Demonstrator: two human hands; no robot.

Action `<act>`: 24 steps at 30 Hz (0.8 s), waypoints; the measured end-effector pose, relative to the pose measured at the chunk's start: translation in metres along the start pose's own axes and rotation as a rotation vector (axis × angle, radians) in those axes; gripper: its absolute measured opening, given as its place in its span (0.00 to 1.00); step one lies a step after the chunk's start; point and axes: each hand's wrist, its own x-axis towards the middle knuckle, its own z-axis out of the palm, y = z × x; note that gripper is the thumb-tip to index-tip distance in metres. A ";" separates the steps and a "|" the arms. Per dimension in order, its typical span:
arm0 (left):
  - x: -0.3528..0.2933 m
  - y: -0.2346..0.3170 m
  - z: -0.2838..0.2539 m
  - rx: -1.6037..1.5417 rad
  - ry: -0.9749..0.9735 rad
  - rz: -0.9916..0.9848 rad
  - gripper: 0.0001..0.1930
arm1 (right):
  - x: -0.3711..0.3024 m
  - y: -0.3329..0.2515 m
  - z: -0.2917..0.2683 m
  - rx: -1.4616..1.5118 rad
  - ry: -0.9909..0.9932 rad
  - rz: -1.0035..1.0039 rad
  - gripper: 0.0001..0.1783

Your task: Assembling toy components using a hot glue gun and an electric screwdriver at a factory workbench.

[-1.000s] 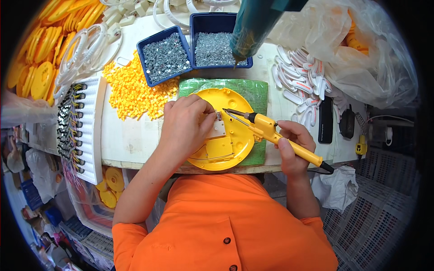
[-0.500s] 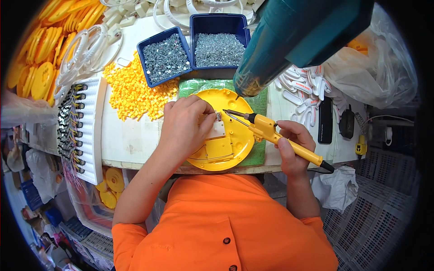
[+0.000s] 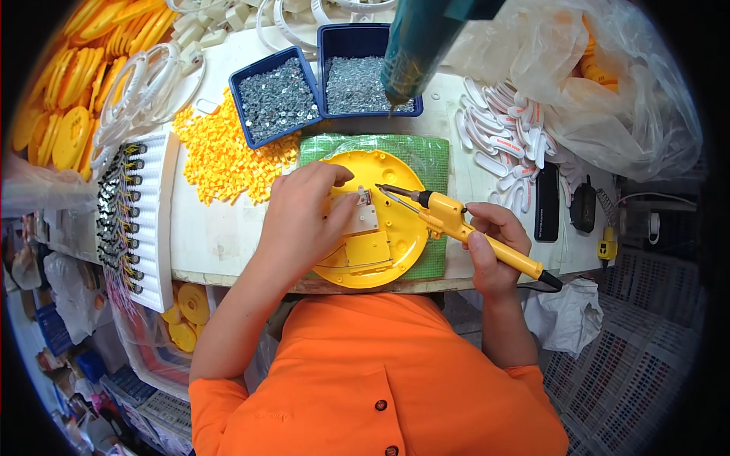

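A round yellow plastic housing (image 3: 407, 228) lies on the green mat. Inside it sit a white plate (image 3: 366, 220) with a small metal part (image 3: 364, 197) at its upper end and, below, a yellow rectangular cover (image 3: 368, 248). My left hand (image 3: 304, 209) rests over the housing's left side beside the white plate, thumb and forefinger apart, with nothing visible between them. My right hand (image 3: 496, 247) grips a yellow soldering iron (image 3: 449, 215) with a thin tube along it. Its dark tip is over the housing, right of the metal part.
A teal power screwdriver (image 3: 418, 45) hangs above two blue bins (image 3: 321, 118) of small metal parts. Small yellow pieces (image 3: 228, 156) are heaped left, near a white foam tray (image 3: 156, 220) of wired components. White strips (image 3: 502, 140) and a black bar-shaped object (image 3: 546, 204) lie right.
My left thumb and forefinger have parted and drawn slightly left from the metal part. The hanging screwdriver has swung up and away. My right hand and the soldering iron stay put.
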 end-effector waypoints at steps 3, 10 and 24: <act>-0.005 0.005 -0.011 -0.009 -0.049 0.003 0.10 | 0.000 0.001 -0.002 -0.002 0.004 -0.010 0.20; -0.046 -0.010 -0.032 -0.013 0.103 0.037 0.11 | -0.001 -0.004 -0.006 -0.010 0.055 -0.012 0.19; -0.021 0.013 -0.008 0.210 0.054 0.181 0.06 | -0.015 -0.006 -0.011 0.075 0.113 0.054 0.20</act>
